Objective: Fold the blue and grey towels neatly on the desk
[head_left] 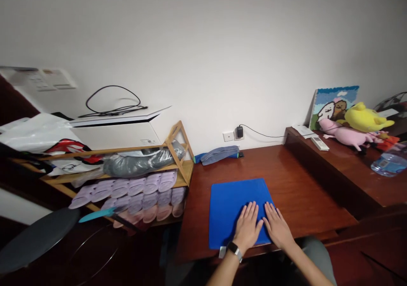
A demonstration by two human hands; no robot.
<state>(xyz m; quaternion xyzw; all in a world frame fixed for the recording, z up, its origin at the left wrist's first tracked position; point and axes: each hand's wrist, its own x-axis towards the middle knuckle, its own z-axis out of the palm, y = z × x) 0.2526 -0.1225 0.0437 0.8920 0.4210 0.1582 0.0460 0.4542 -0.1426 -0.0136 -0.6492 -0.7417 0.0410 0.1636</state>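
Observation:
A flat blue mat (225,209) lies on the reddish-brown wooden table (299,184), close to its front edge. My left hand (248,226) rests palm down on the mat, fingers stretched out, with a watch on the wrist. Beside it, my right hand (277,226) also lies flat, its fingers reaching over the mat's right part and edge. The two thumbs nearly meet. Neither hand holds anything. A small white tag (222,252) sticks out at the mat's front left edge.
Folded grey-blue cloth (218,154) lies at the table's back edge, below a wall socket with a black plug (239,131). To the left stands a wooden rack with several purple slippers (136,186). A higher surface at right bears plush toys (346,135), a remote (319,143) and a bottle (389,164).

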